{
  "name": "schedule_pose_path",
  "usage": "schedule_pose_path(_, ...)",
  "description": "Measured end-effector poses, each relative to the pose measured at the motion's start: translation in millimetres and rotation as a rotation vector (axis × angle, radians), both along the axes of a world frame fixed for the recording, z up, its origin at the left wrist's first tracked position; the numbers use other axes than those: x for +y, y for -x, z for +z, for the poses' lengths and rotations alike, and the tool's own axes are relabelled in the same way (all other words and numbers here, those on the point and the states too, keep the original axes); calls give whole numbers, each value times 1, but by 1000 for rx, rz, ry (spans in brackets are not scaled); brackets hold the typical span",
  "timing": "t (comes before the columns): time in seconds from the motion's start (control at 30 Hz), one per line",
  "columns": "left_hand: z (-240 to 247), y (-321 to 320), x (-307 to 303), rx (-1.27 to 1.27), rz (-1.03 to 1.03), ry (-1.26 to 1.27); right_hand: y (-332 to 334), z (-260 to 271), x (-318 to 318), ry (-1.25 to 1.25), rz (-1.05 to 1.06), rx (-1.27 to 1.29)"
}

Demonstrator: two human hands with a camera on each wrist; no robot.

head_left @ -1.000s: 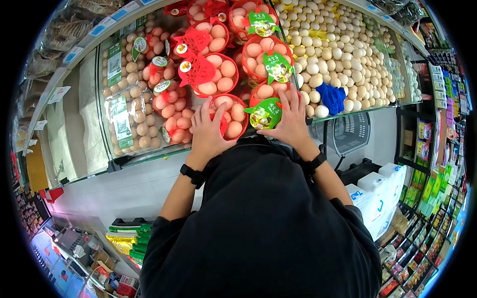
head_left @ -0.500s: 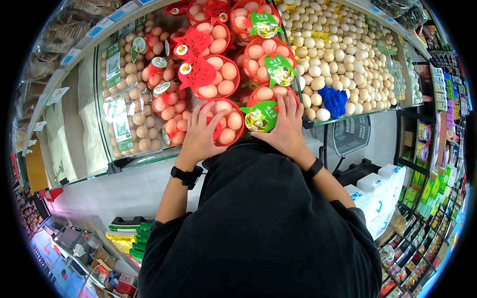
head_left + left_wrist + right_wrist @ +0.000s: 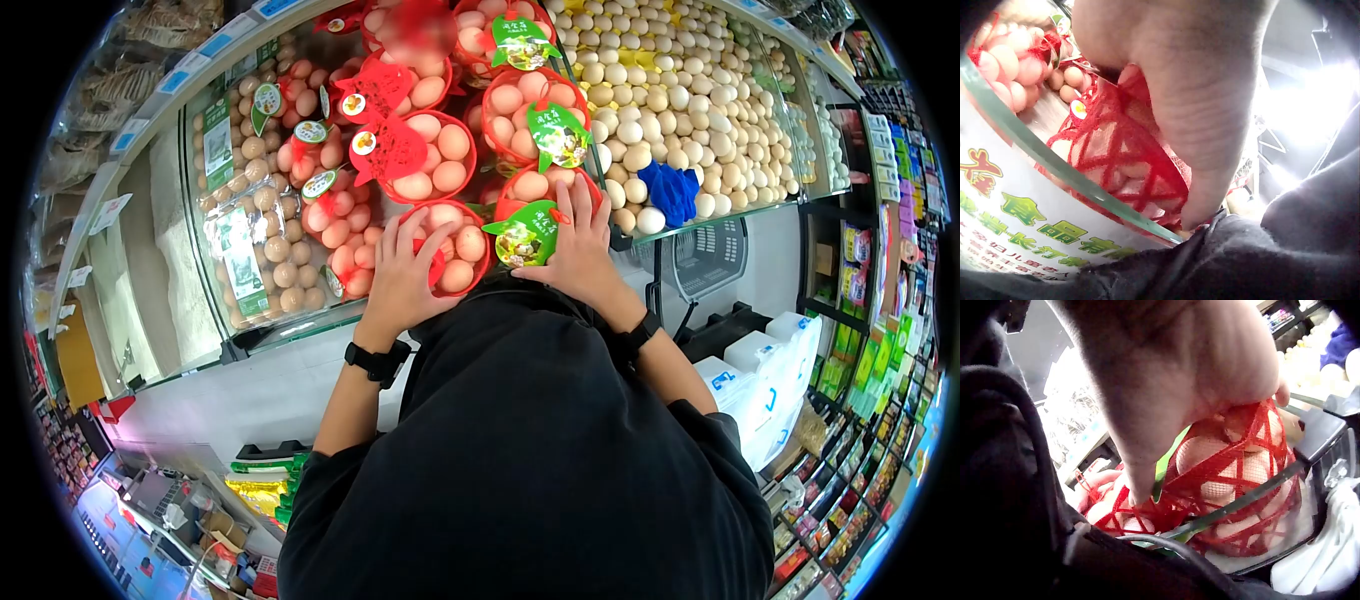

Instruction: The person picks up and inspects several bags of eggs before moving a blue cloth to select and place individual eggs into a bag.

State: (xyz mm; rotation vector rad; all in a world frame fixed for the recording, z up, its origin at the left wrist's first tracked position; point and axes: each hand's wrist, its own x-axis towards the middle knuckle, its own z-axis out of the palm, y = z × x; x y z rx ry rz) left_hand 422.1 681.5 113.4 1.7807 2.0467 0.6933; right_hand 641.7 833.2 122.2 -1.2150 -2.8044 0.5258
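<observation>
My left hand (image 3: 405, 278) grips a red mesh basket of eggs (image 3: 1129, 159) at the display's front edge, fingers spread over its left side and thumb near the front. Brown eggs (image 3: 468, 243) show beside the fingers. To its right, my right hand (image 3: 582, 262) grips a second red mesh basket (image 3: 1244, 440). Its fingers lie along the right side, with the thumb by the green label (image 3: 527, 235). In the right wrist view, the thumb reaches down at the left, and a glass edge (image 3: 1241, 499) crosses in front of the mesh.
More red baskets of eggs (image 3: 470, 172) stand behind, some with red labels (image 3: 388, 148). Boxed eggs (image 3: 285, 245) fill the left side. Loose pale eggs (image 3: 690, 110) and a blue cloth-like bundle (image 3: 670, 195) lie right. A glass rim (image 3: 305, 325) edges the display front.
The left hand and its basket have shifted slightly left and toward the body, then stayed nearly still. The right hand has hardly moved on its basket. A red blur now shows at the top.
</observation>
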Motion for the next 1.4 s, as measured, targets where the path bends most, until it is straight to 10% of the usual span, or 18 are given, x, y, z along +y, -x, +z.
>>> schedule_pose_path(1.4, 37, -22, 4, 110, -15, 86, -115, 5, 25, 178, -17, 438)
